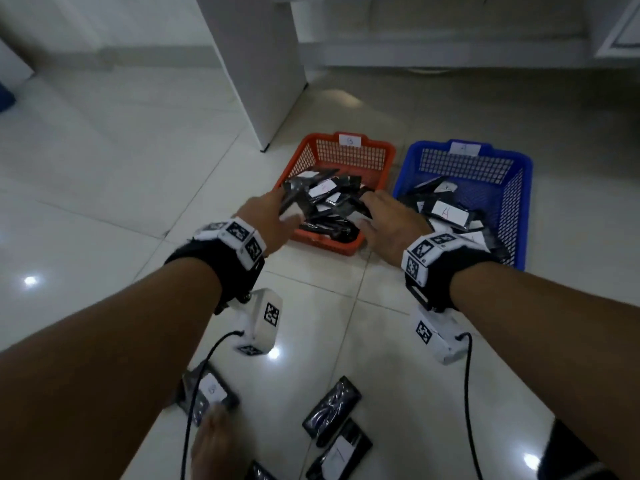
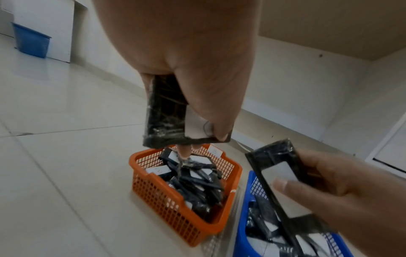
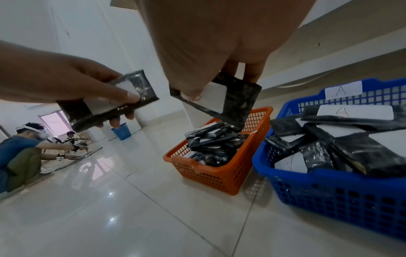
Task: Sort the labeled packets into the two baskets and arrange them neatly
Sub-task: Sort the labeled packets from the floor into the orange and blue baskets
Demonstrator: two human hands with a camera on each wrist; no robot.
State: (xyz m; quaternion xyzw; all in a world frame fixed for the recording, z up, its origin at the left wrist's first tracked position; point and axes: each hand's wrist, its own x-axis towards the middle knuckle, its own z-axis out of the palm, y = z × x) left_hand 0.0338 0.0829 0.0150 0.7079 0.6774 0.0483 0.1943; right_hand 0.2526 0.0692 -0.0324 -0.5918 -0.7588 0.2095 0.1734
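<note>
Both forearms reach forward, palms down. The left hand (image 2: 186, 69) pinches a black plastic-wrapped packet with a white label (image 2: 167, 121), thumb on top, above the orange mesh plastic basket (image 2: 175, 208). Beside it, the right hand (image 3: 208, 43) pinches a second black labelled packet (image 3: 232, 102), tilted over the same basket.

both arms reach forward over the orange basket (image 1: 346, 249); the left hand (image 1: 268, 223) and right hand (image 1: 389, 225) hover side by side above it, each with fingers pinched closed.

Glossy tiled floor (image 1: 104, 168); white cabinet panel (image 1: 256, 64); blue bin (image 2: 30, 42) by wall; two seated people (image 3: 22, 149) (far back)
</note>
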